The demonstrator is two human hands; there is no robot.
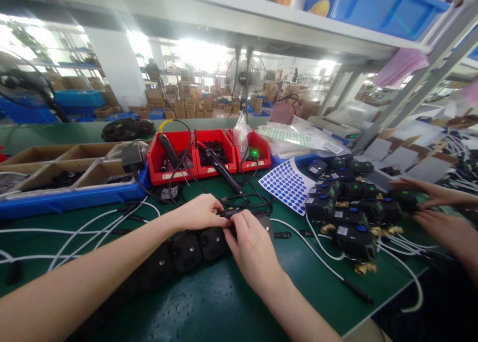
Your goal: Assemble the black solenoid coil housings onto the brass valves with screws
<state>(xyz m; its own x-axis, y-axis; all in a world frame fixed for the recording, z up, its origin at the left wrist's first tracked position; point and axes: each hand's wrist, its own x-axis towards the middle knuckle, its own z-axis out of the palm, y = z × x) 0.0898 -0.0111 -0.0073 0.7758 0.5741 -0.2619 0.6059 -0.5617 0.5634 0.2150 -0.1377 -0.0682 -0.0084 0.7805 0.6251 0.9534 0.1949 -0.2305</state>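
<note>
A row of black box-shaped housings (185, 252) with silver screws lies in front of me on the green bench. My left hand (201, 213) reaches over the row, thumb and fingers pinched together at the back edge of one housing. Close against it, my right hand (251, 242) bends down over the same spot, its fingers closed too. What the fingertips hold is hidden between the hands. A white cable with a black connector (283, 235) lies just right of my right hand.
Red bins (215, 170) with small black parts and electric screwdrivers (223, 171) stand behind my hands. A blue tray (74, 195) is at left. To the right lie a sheet of blue stickers (286, 185) and finished-looking black units (356, 240); a co-worker's hands (442, 222) touch one.
</note>
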